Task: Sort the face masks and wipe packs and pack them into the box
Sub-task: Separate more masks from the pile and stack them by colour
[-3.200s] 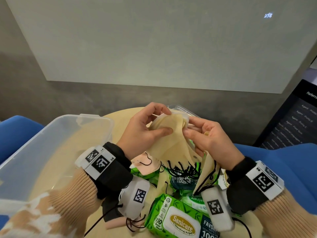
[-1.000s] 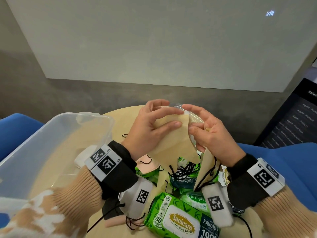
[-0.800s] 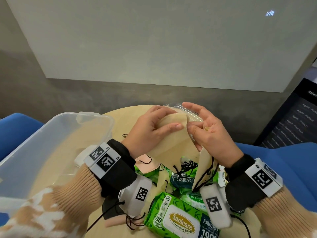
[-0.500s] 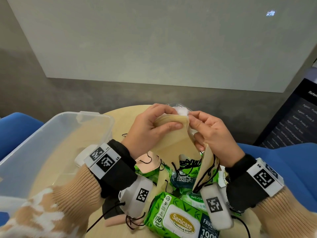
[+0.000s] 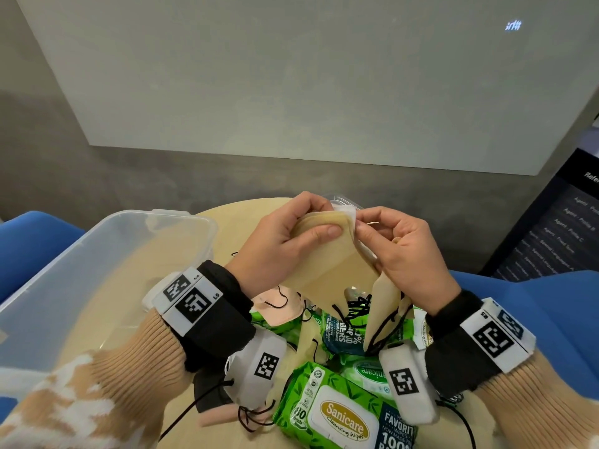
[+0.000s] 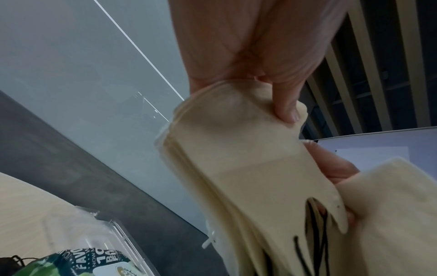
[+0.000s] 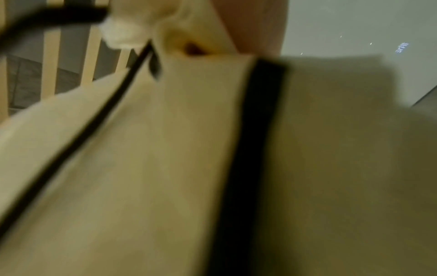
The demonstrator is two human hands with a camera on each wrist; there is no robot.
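Room: grey wall with a pale panel (image 5: 291, 76); blue seating (image 5: 551, 306) at both sides.
Worktop: round pale wooden worktop (image 5: 227, 228), seen whole only from the head.
Box: clear plastic box (image 5: 97, 254) at the left, nothing visible inside.
Wipe packs: green wipe packs (image 5: 340, 413) piled below the hands, beside loose pink and beige masks.
Masks: stack of beige folded face masks with black ear loops (image 5: 327, 254), held raised; the left wrist view alone shows its layered edges (image 6: 212, 168).
Left hand (image 5: 278, 241): thumb pinches the stack's top.
Right hand (image 5: 405, 247): fingertips pinch one mask's corner; another mask hangs beneath. Right wrist view: blurred beige fabric only.
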